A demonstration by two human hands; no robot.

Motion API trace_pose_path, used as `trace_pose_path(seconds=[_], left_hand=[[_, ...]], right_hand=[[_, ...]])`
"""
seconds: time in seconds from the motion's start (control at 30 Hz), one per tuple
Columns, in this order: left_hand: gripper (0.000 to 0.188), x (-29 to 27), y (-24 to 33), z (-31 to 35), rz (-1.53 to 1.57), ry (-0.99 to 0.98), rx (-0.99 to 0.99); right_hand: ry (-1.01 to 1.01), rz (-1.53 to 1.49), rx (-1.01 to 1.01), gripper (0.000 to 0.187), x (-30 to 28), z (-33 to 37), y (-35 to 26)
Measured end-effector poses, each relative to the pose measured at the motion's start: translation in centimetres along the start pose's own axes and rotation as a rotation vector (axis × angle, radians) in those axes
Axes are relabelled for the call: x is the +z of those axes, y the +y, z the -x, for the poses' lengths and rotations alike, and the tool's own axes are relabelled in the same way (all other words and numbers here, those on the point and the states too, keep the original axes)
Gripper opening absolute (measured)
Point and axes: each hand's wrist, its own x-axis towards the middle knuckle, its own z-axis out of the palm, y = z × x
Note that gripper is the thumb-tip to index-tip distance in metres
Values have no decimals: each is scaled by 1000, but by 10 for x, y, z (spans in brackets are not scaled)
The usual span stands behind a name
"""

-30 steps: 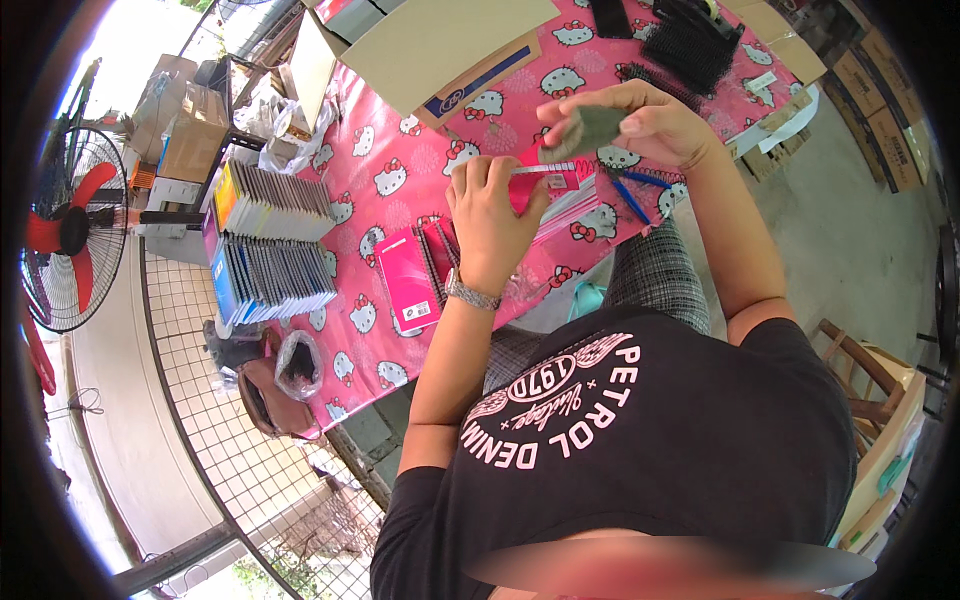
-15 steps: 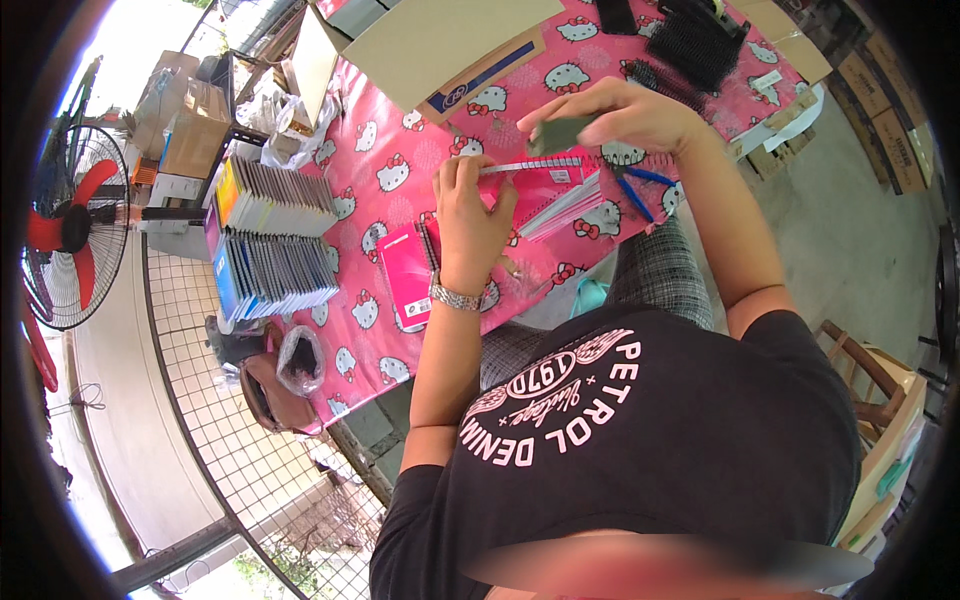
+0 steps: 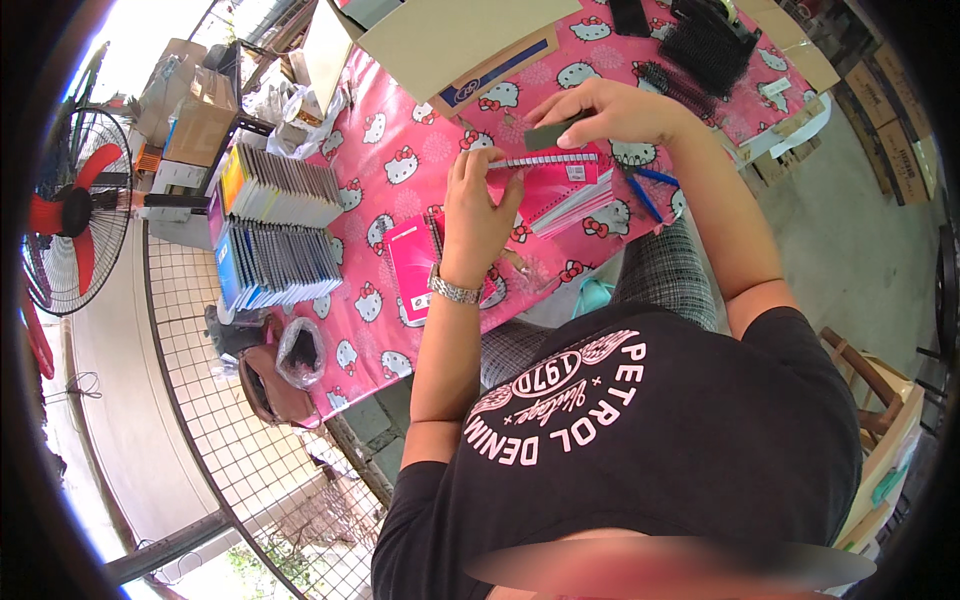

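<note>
My left hand [image 3: 478,215] grips the left end of a pink notebook [image 3: 540,185] by its spine, where a row of wire binding shows along the top edge. Its white pages fan out to the right. Above that spine, my right hand [image 3: 610,112] holds a small dark green flat block [image 3: 548,135] between thumb and fingers. Blue-handled pliers [image 3: 645,190] lie on the table just right of the pages. A second pink spiral notebook [image 3: 412,268] lies flat, partly behind my left wrist.
Two stacks of spiral notebooks, one yellow-covered [image 3: 285,185] and one blue-covered [image 3: 280,262], stand at the left. A cardboard box [image 3: 500,75] sits at the back, and black binding coils [image 3: 705,45] lie far right. A brown bag [image 3: 275,385] rests at the near left corner, beside a fan [image 3: 80,210].
The view has shifted slightly. The green block in my right hand has tilted and sits flatter, close above the spine. My left hand keeps its grip on the notebook.
</note>
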Motion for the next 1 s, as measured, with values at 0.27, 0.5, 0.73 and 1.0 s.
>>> trace_pose_path(seconds=[0.27,0.5,0.73,1.0], left_hand=[[34,-1,-2,2,116,-47,-100],[32,-5,2,0,124,-61,-186],[25,0,-6,-1,306,-79,-247],[31,14,-9,10,385,94,-293]], right_hand=[[30,33,70,41,6,-8,-4],[135,228,-24,36,2,-20,29],[455,864,184,44,-36,50,215],[733,1139,257,64,93,126,179]])
